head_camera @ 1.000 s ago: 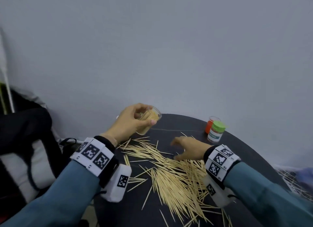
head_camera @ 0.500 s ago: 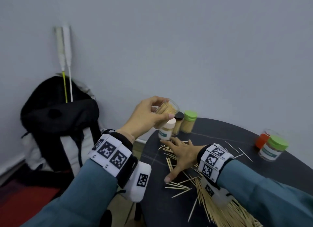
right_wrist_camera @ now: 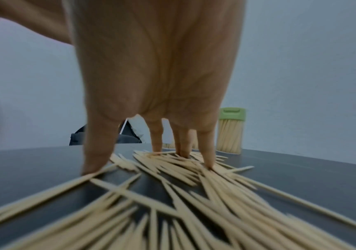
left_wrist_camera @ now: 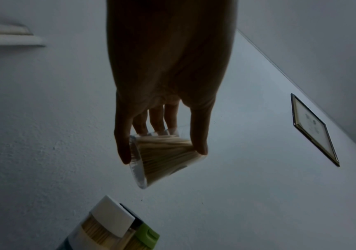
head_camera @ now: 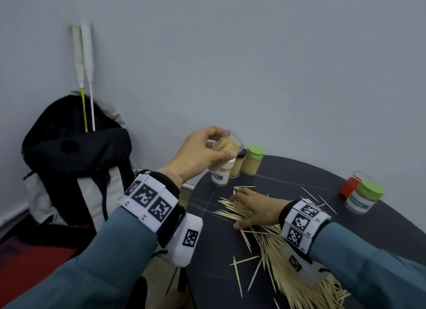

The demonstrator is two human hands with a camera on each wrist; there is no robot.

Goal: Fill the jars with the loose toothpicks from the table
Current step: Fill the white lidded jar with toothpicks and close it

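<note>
My left hand point(head_camera: 202, 154) grips a clear open jar point(head_camera: 227, 146) packed with toothpicks, tilted, in the air above the table's far left edge; the left wrist view shows the same jar point(left_wrist_camera: 164, 155) between thumb and fingers point(left_wrist_camera: 198, 135). My right hand point(head_camera: 255, 208) lies spread, fingers straight, on the loose toothpicks point(head_camera: 283, 262) strewn over the dark round table point(head_camera: 214, 262). In the right wrist view its fingertips point(right_wrist_camera: 208, 162) press on the toothpick pile point(right_wrist_camera: 173, 194).
Three filled jars stand at the far left edge: white-capped point(head_camera: 222, 174), black-capped point(head_camera: 238, 164), green-capped point(head_camera: 253, 160). A green-lidded jar point(head_camera: 363, 197) and an orange one point(head_camera: 350, 185) stand at the right. A black backpack point(head_camera: 73, 161) leans against the wall, left of the table.
My view swung left. The left hand lifted the jar higher, over the capped jars. The right hand slid left across the toothpicks and spread flat.
</note>
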